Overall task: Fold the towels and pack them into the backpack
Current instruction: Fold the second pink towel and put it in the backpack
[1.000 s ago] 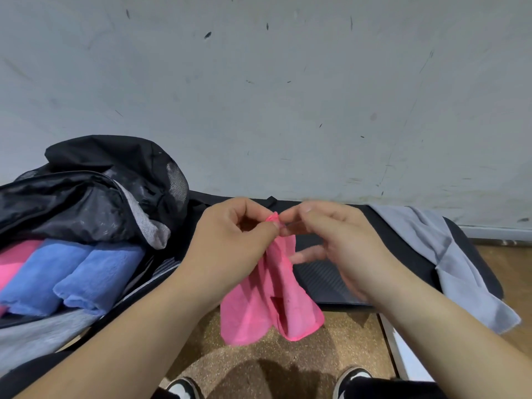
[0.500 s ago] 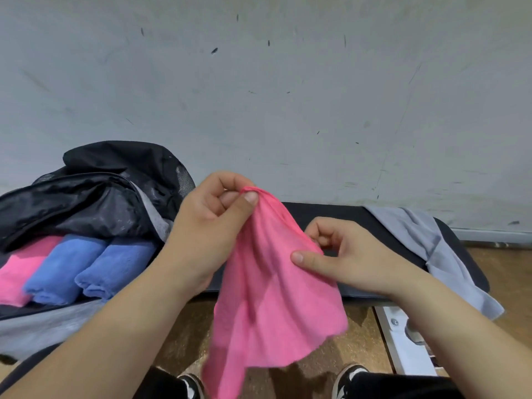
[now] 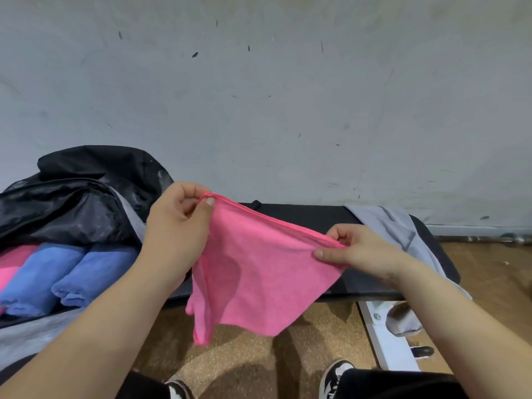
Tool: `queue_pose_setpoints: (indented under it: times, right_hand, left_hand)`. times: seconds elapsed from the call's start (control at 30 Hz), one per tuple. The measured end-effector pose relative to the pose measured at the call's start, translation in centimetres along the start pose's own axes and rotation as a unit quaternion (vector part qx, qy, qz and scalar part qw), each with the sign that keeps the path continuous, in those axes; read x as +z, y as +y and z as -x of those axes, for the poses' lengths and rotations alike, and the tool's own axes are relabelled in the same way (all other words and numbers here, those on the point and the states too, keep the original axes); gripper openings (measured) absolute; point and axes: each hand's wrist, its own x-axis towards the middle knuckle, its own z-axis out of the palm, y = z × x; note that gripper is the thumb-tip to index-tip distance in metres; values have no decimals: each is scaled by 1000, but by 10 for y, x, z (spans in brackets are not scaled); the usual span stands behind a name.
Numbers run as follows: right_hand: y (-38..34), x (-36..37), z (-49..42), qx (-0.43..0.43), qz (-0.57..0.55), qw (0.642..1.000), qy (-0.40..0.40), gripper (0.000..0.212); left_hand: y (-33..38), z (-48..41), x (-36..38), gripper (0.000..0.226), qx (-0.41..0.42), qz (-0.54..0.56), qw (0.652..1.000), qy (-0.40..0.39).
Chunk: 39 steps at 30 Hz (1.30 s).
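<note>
Left hand (image 3: pixel 175 226) pinches the pink towel (image 3: pixel 259 272) at one top corner and right hand (image 3: pixel 359 251) pinches the other. The top edge runs taut between them, in the air above the black surface (image 3: pixel 316 220). Lower edges hang free over the floor (image 3: pixel 244 358). The open backpack (image 3: pixel 86 197) lies left with rolled blue towels (image 3: pixel 72 275) inside. A grey towel (image 3: pixel 403 228) drapes the surface's right end.

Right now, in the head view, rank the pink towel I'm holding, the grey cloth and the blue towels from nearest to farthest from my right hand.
1. Pink towel: pinched in the fingers of the right hand itself.
2. Grey cloth: draped on the bench, just right of the hand.
3. Blue towels: far left, inside the backpack.
</note>
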Motion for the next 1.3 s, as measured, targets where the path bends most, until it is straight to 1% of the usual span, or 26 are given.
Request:
queue_pose_setpoints:
  times: [0.07, 0.13, 0.17, 0.23, 0.3, 0.37, 0.43, 0.47, 0.5, 0.57, 0.6, 0.67, 0.73, 0.8, 0.83, 0.87, 0.9, 0.93, 0.97, 1.0, 1.03, 1.07, 1.13, 1.17, 1.2, 1.3]
  right_hand:
    - [0, -12, 2, 26, -124, 992, 10, 28]
    - [4, -22, 3, 28, -235, 972, 12, 46]
    - [5, -25, 3, 20, -276, 961, 17, 55]
    - [4, -28, 5, 0, -338, 940, 40, 58]
    - [-2, -30, 9, -25, -381, 922, 65, 47]
    - [-11, -36, 16, -50, -405, 908, 90, 25]
    - [-15, -43, 25, -71, -425, 897, 97, 18]
    - [-15, -44, 27, -73, -416, 901, 98, 17]
    - [-12, -43, 29, -68, -385, 914, 110, 16]
    - [-4, -40, 29, -47, -285, 942, 171, 11]
    - [-1, -38, 29, -40, -248, 948, 198, 10]
    - [0, -35, 30, -50, -224, 948, 220, 9]
    - [-4, -35, 33, -81, -210, 941, 252, 15]
    - [-12, -35, 38, -104, -169, 941, 275, 18]
    - [-16, -35, 41, -113, -180, 942, 261, 18]
    - [-22, -35, 45, -114, -229, 940, 224, 17]
    - [-26, -36, 50, -106, -293, 935, 168, 15]
    - [-30, -37, 54, -90, -343, 928, 115, 13]
    - [-30, -39, 57, -71, -370, 923, 78, 11]
    - [-31, -41, 57, -50, -374, 924, 59, 11]
    - [-26, -42, 54, -31, -360, 930, 67, 10]
    - [-21, -41, 49, -18, -323, 941, 96, 10]
    - [-10, -38, 38, -27, -190, 964, 184, 13]
    - [-7, -35, 32, -41, -139, 966, 212, 13]
    - [-5, -32, 28, -50, -120, 965, 227, 12]
    - [-5, -24, 14, -59, -122, 953, 269, 14]
  left_hand:
    - [-2, -3, -1, 9, -17, 1, 1000, 7]
    - [-4, -6, -2, 7, -28, 7, 1000, -1]
    - [-5, -6, -2, 7, -32, 11, 999, -10]
    - [-6, -6, -2, 6, -40, 21, 999, -29]
    - [-4, -4, -2, 7, -44, 45, 997, -48]
    - [-1, -2, -4, 9, -33, 79, 993, -80]
    - [-1, 0, -8, 10, -29, 112, 985, -125]
    - [-2, 2, -9, 11, -37, 122, 982, -140]
    - [-4, 2, -9, 11, -50, 120, 981, -146]
    - [-9, 4, -8, 10, -67, 95, 983, -140]
    - [-10, 5, -6, 10, -65, 82, 985, -137]
    - [-7, 10, -4, 10, -44, 59, 988, -139]
    - [-1, 16, -5, 7, -16, 48, 987, -151]
    - [6, 22, -9, 1, -16, 78, 981, -175]
    - [8, 24, -11, 5, -36, 111, 975, -188]
    - [11, 24, -14, 9, -64, 145, 966, -202]
    - [14, 23, -17, 13, -89, 169, 957, -217]
    - [16, 23, -20, 13, -108, 179, 950, -230]
    - [16, 22, -22, 10, -120, 179, 947, -240]
    - [15, 22, -23, 6, -129, 169, 947, -240]
    - [12, 20, -24, 4, -134, 148, 953, -229]
    - [8, 18, -23, 4, -133, 117, 962, -208]
    - [-2, 11, -19, 5, -113, 52, 981, -150]
    - [-6, 7, -17, 5, -98, 24, 987, -124]
    - [-9, 2, -15, 4, -83, 1, 991, -103]
    - [-14, -12, -7, 3, -51, -45, 996, -64]
